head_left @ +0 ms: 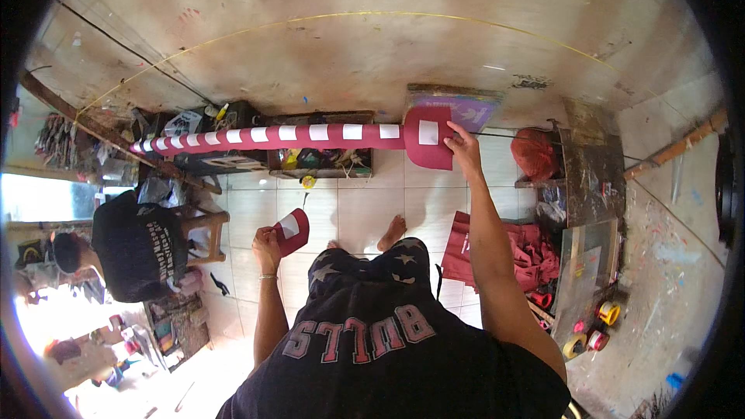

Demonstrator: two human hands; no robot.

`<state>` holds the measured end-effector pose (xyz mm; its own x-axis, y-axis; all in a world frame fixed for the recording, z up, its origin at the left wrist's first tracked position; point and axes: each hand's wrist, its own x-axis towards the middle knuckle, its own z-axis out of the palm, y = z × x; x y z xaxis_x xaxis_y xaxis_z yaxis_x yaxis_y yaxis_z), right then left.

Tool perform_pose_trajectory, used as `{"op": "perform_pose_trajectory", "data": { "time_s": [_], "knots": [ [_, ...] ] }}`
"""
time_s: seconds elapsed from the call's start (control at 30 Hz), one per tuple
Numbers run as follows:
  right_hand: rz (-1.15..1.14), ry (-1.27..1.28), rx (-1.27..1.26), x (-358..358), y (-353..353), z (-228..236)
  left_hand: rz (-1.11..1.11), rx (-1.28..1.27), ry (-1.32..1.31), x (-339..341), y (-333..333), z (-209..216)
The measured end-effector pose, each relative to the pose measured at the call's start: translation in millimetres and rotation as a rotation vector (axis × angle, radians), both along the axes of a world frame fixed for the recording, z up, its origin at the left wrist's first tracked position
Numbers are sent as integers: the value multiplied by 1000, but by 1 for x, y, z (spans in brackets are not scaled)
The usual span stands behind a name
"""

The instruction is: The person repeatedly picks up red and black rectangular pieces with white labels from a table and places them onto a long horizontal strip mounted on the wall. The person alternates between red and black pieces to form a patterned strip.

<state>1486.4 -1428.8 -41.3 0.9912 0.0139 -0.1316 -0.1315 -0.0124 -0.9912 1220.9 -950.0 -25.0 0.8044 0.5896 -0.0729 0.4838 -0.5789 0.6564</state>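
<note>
My left hand [267, 251] is closed on a maroon cloth piece [292, 232] with a white rectangle on it, held low over the floor. My right hand [464, 147] is raised, its fingers closed at the right edge of a larger-looking maroon cloth piece [417, 157], which also bears a white rectangle. That piece is at the right end of a long row of overlapping maroon pieces [268, 136], each with a white patch, stretching away to the left along a taut line. Part of the right thumb is hidden.
To the left, a person in a black shirt [136, 244] sits beside a wooden stool [206, 237]. Below the row is an open box of odds and ends [357, 160]. Maroon cloth [516, 252] lies heaped at right, near a framed screen [590, 256] and tape rolls [608, 313].
</note>
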Motion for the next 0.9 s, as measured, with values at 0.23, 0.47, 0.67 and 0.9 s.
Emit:
{"op": "perform_pose_trajectory", "data": {
  "time_s": [0.23,0.47,0.67,0.9],
  "knots": [
    [82,56,-136,8,-7,-21,62,20,23,-19,-40,12],
    [-284,-137,-312,-24,-14,-19,-75,10,-106,-16,-64,8],
    [365,114,-322,-122,81,-22,-49,-488,-112,3,-90,13],
    [533,117,342,-168,142,80,-230,-997,-257,5,-122,66]
  ]
}}
